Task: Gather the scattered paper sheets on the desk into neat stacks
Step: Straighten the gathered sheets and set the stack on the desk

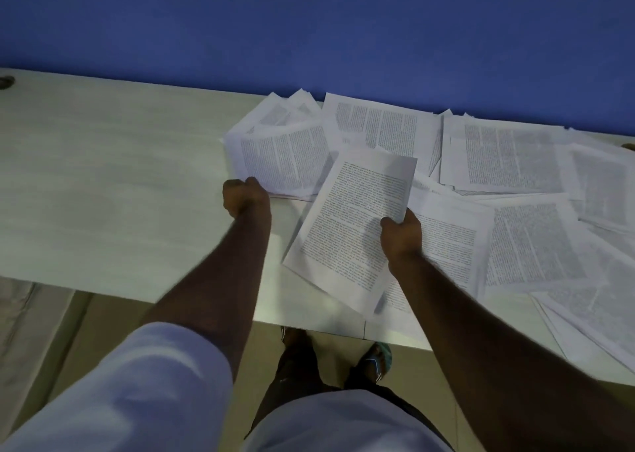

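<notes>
A blue wall (309, 22) fills the top of my view, meeting the far edge of a pale wood-grain desk (103, 183) that runs across the middle. The left half of the desk shows bare surface; the right half is covered by scattered paper sheets (522, 156), all printed with dense text, overlapping one another at different angles from the wall edge down to the near edge, where a few overhang at lower right. At the left end of this spread lies a loose pile of sheets (285, 156), fanned and uneven, with corners sticking out toward the wall. Below the desk I see beige floor (113, 317), dark trousers and a foot in a sandal (376, 360). Both forearms reach forward out of white sleeves (144, 393). My left hand (245, 199) is closed into a fist at the near left corner of the loose pile; I cannot tell whether it pinches a sheet there. My right hand (402, 233) grips the right edge of a held sheet (354, 225), thumb on the printed face and fingers curled behind it. That sheet is tilted, raised above the others, between the loose pile and the wider scatter.
</notes>
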